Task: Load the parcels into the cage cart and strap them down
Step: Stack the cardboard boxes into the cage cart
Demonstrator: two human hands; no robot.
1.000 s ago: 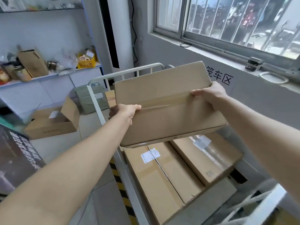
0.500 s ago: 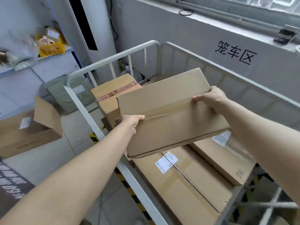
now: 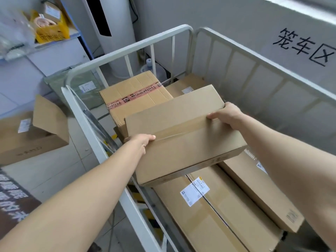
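Observation:
I hold a flat taped cardboard parcel (image 3: 183, 135) in the air over the white cage cart (image 3: 127, 48). My left hand (image 3: 141, 142) grips its near left edge and my right hand (image 3: 227, 115) grips its far right corner. Below it, long flat cartons (image 3: 218, 215) lie side by side on the cart floor. A taller box with pink tape (image 3: 134, 97) stands at the cart's far end, with another flat carton (image 3: 187, 84) beside it.
The cart's left rail (image 3: 87, 128) runs under my left arm. An open cardboard box (image 3: 31, 135) and a grey-green bagged parcel (image 3: 80, 86) sit on the floor at left. Shelves (image 3: 47, 44) with a yellow basket stand behind. A wall with black lettering (image 3: 305, 46) borders the cart on the right.
The parcel has moved forward and down, deeper over the cart. My view has tilted down, so the window is out of frame and more of the cart shows.

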